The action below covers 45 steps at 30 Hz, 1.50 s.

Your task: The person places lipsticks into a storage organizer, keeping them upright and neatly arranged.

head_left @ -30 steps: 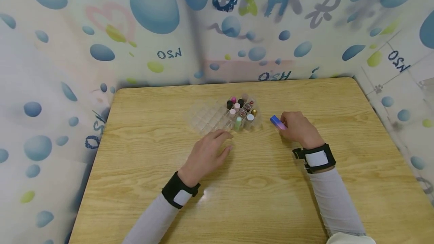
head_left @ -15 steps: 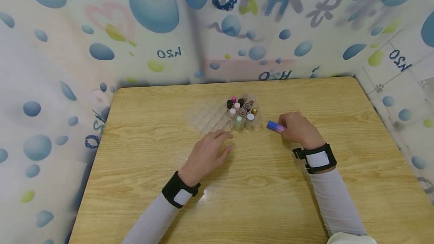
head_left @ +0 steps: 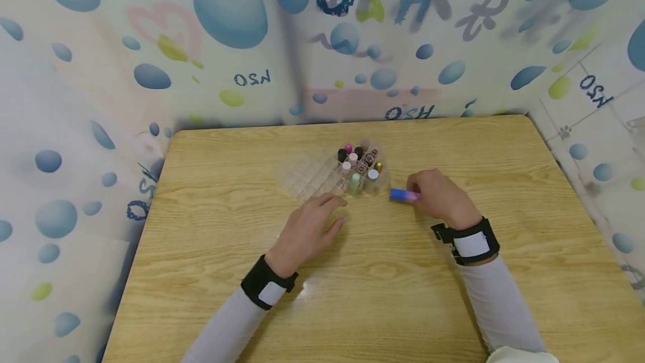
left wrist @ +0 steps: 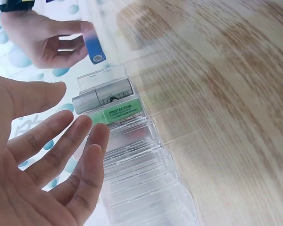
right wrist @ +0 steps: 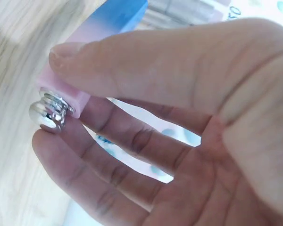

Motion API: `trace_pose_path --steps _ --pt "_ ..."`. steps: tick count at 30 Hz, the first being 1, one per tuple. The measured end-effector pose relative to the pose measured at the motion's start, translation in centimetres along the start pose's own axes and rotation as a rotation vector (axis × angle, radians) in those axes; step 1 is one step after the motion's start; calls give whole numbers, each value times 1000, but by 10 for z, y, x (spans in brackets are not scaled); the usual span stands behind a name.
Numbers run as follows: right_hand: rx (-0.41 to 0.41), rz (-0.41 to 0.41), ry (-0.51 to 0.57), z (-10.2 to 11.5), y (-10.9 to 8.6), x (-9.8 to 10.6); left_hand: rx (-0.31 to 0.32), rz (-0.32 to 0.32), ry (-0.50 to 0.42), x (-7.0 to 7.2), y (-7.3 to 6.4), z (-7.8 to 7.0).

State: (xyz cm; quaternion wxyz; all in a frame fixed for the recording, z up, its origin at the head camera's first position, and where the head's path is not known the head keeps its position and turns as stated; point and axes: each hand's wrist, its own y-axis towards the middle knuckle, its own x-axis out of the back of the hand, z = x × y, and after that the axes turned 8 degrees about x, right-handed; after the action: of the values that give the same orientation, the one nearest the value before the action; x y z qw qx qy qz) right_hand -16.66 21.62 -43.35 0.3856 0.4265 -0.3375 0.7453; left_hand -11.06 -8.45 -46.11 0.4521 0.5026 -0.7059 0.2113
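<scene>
My right hand pinches a square lipstick tube, blue fading to pink, between thumb and fingers. A silver knob caps its pink end in the right wrist view, and the blue end points left toward a clear compartment organizer. Loosely bent and holding nothing, my left hand has its fingertips right at the organizer's front edge. Several lipsticks and small tubes stand in the organizer's right half, among them a green lip balm marked PROTECTION and a silver tube beside it.
The organizer's left half shows bare compartments. Both stand on a wood-grain table, whose back edge meets a wall covering printed with blue drops and letters. Black straps circle both wrists.
My right hand has moved slightly left, and the lipstick has turned from slanting to nearly level across the head view, its blue end closer to the organizer. My left hand stays still.
</scene>
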Motion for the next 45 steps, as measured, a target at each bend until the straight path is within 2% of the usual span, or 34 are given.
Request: trace_pose_path --steps 10,17,29,45 --pt "99 -5 -30 23 -4 -2 11 16 6 0 1 -1" --pt "197 21 8 36 -2 -9 22 29 12 0 0 -2" --pt "380 -83 28 59 5 -27 3 38 3 -3 0 -1" --pt "446 -143 31 68 8 -36 -11 19 16 -5 -1 -1"
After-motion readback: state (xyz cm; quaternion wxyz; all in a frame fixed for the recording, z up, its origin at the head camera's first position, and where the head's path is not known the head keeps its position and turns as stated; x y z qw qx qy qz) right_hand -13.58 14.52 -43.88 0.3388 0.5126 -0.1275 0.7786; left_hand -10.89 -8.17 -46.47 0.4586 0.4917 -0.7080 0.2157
